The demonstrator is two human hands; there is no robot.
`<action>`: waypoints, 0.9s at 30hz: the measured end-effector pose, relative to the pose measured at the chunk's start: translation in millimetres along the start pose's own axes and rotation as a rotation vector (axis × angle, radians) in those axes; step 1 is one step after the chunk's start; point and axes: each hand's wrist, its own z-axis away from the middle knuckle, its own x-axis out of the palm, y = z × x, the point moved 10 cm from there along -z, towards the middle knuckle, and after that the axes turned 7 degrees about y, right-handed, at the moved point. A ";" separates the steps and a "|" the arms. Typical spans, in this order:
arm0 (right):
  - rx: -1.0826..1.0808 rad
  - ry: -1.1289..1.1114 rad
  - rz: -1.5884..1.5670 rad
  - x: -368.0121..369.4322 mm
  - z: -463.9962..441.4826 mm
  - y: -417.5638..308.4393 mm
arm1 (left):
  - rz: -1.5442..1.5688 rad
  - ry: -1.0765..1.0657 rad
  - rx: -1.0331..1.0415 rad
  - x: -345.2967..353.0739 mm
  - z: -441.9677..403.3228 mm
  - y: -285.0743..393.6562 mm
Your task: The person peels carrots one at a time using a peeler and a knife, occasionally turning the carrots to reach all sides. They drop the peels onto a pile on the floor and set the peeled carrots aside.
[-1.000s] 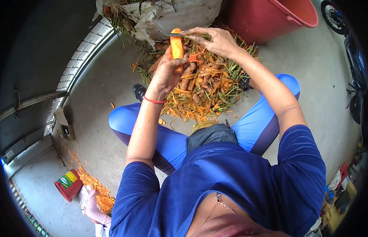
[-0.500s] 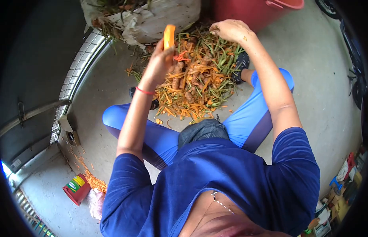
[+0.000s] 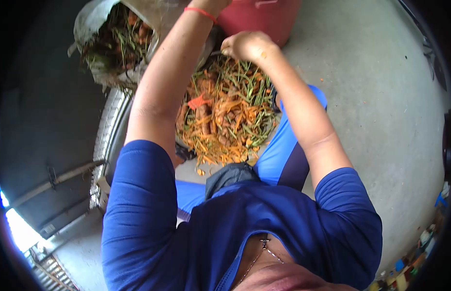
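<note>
Reaching toward the upper edge of the view, the left hand (image 3: 219, 3) is mostly cut off near the red bucket (image 3: 257, 22), so I cannot tell if it is holding anything. The right hand (image 3: 249, 46) is apart from it, above the heap, with fingers bent closely; a thin thing (image 3: 216, 53) shows beside their tips, but the hand is blurred, so perhaps it is gripped, perhaps not.

Below the hands, brown-skinned roots (image 3: 202, 119) lie on the floor (image 3: 371, 97) among orange peelings (image 3: 231, 110) and green stems (image 3: 259, 92). These many peelings suggest that a fair amount of peeling is done already — yet several roots in the heap wear their brown skin, so they seem unpeeled. An orange-red mesh piece (image 3: 197, 102) lies there too.

Farther out, the open whitish sack (image 3: 86, 30) contains more stems and some reddish-brown roots — probably also work left. The bucket's inside is not visible, therefore I cannot count finished roots.
</note>
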 end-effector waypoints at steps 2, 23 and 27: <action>-0.042 -0.005 0.009 -5.8 2.7 -7.5 | 0.070 -0.036 0.022 8.7 -4.1 -3.8; -0.052 0.004 -0.263 227.1 -75.4 -28.9 | -0.503 0.883 -0.152 -457.2 329.2 -72.8; 0.343 0.291 -0.715 263.1 -52.6 -45.8 | -0.602 0.937 -0.274 -524.0 379.1 -140.2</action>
